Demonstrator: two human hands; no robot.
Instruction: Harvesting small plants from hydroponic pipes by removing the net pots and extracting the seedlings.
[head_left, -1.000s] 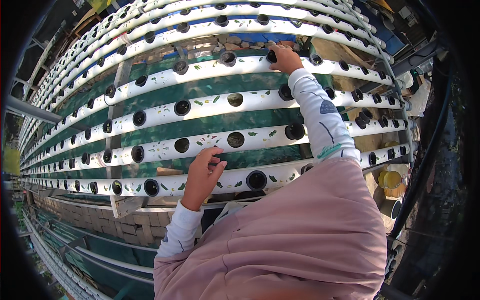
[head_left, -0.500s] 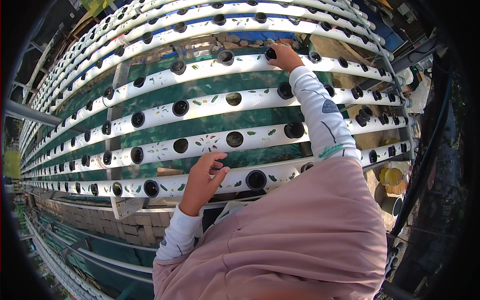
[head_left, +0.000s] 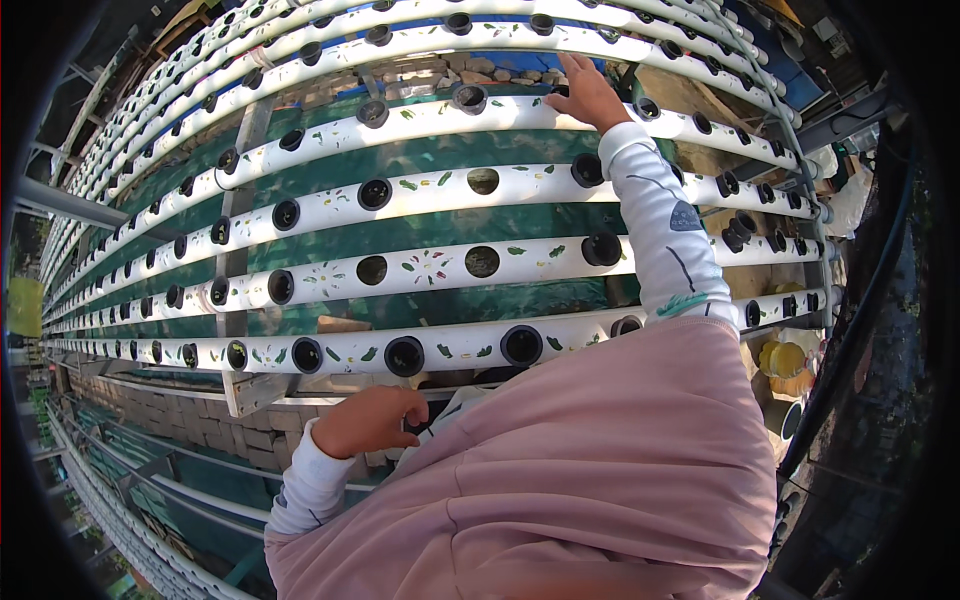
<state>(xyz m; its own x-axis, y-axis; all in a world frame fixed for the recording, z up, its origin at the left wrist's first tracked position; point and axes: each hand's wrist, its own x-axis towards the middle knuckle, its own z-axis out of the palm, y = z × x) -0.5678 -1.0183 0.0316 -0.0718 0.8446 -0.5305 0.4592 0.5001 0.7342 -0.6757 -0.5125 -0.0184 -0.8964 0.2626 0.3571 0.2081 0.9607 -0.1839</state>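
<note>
White plastic grow pipes (head_left: 440, 265) with round black-cupped holes run across the green frame. The right hand (head_left: 588, 92) lies fingers spread on a far pipe, beside a black cup (head_left: 470, 98); best press squarely there. The left hand (head_left: 368, 420) is curled loosely below the nearest pipe; whether it holds anything I cannot tell.

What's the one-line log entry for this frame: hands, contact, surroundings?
right hand: reaching far, on white pipe by a hole | left hand: curled, low near body, apart from nearest pipe | black net cups in some holes
</note>
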